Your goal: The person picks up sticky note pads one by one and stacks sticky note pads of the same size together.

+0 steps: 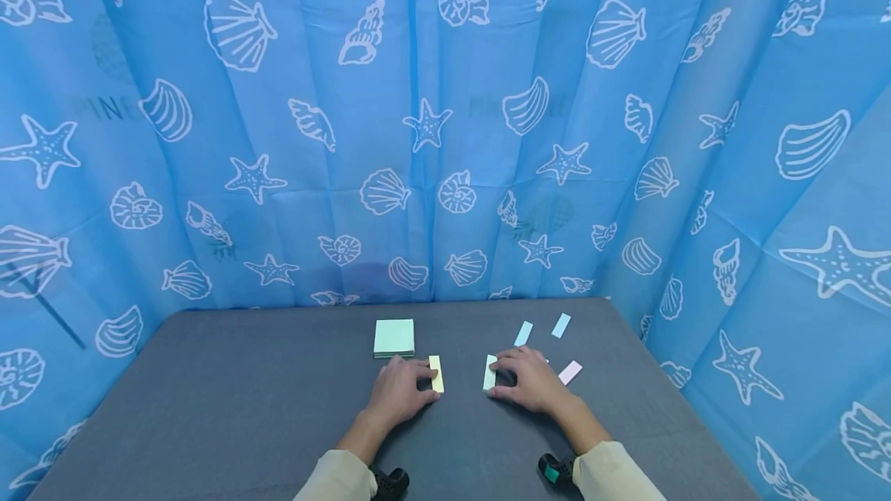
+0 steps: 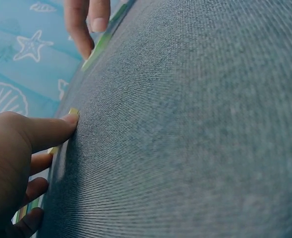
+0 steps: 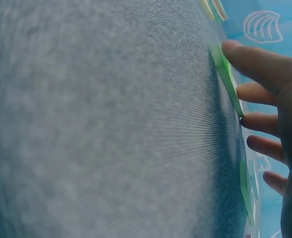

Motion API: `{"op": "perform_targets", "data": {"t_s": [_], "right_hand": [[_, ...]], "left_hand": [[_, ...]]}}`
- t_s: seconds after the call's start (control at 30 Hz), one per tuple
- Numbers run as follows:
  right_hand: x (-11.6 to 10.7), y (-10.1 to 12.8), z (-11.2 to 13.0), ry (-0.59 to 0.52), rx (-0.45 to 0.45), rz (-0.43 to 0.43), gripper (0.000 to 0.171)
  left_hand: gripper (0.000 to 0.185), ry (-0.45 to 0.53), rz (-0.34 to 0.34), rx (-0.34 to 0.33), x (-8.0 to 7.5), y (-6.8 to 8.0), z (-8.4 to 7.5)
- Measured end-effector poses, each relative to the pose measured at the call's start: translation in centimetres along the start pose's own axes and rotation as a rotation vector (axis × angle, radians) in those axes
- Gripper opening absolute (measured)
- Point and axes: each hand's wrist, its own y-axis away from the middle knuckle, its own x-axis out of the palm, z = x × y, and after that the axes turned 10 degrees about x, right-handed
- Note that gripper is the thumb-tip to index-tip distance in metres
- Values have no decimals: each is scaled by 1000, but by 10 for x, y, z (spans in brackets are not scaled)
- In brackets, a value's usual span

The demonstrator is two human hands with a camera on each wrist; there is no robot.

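Note:
In the head view my left hand (image 1: 402, 389) holds a narrow yellow sticky note pad (image 1: 436, 374) between thumb and fingers, flat on the grey table. Across a gap, my right hand (image 1: 530, 380) has thumb and fingertips on a pale green sticky note strip pad (image 1: 489, 373). The right wrist view shows the thumb at one end of this green pad (image 3: 227, 82) and fingers toward the other. A square pale green sticky note stack (image 1: 394, 337) sits just beyond the left hand. The left wrist view shows the thumb on the yellow pad (image 2: 73, 112); its far part is mostly hidden.
Two light blue strips (image 1: 561, 325) and a pink strip (image 1: 571, 372) lie beyond and beside the right hand. Another green strip (image 3: 246, 191) lies below the right fingers. The grey table (image 1: 230, 400) meets a blue shell-patterned curtain (image 1: 390, 253) at the back and right.

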Motion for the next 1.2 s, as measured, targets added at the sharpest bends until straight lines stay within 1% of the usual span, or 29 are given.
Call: {"op": "perform_targets", "data": {"t_s": [0.1, 0.23, 0.3, 0.37, 0.47, 0.6, 0.7, 0.83, 1.0, 1.2], "right_hand": [[2, 0, 0, -8, -16, -38, 43], [6, 1, 2, -41, -40, -112, 33], [8, 1, 3, -48, -32, -141, 28], [10, 0, 3, -50, -3, -156, 28], [10, -1, 4, -46, 68, -148, 36], [9, -3, 4, -20, 153, -100, 51], [8, -4, 3, -5, 189, -58, 57], [7, -6, 3, -19, 207, -34, 59], [9, -6, 3, -57, 225, -51, 59], [11, -7, 7, -160, 245, -101, 60]], "left_hand": [[39, 0, 2, -3, 0, 0, 0], [38, -6, -2, 2, 0, 0, 0], [38, -9, -4, 8, 0, 0, 0], [38, -13, -3, 11, 1, 0, 0], [39, -14, -2, 9, 1, 0, 0], [39, -7, -3, 3, 2, -1, 1], [39, -4, -1, 0, 2, -1, 2], [39, 0, 3, -4, 2, -1, 2], [39, 4, 1, -4, 2, 0, 3], [39, -4, -13, 0, 2, 0, 2]]}}
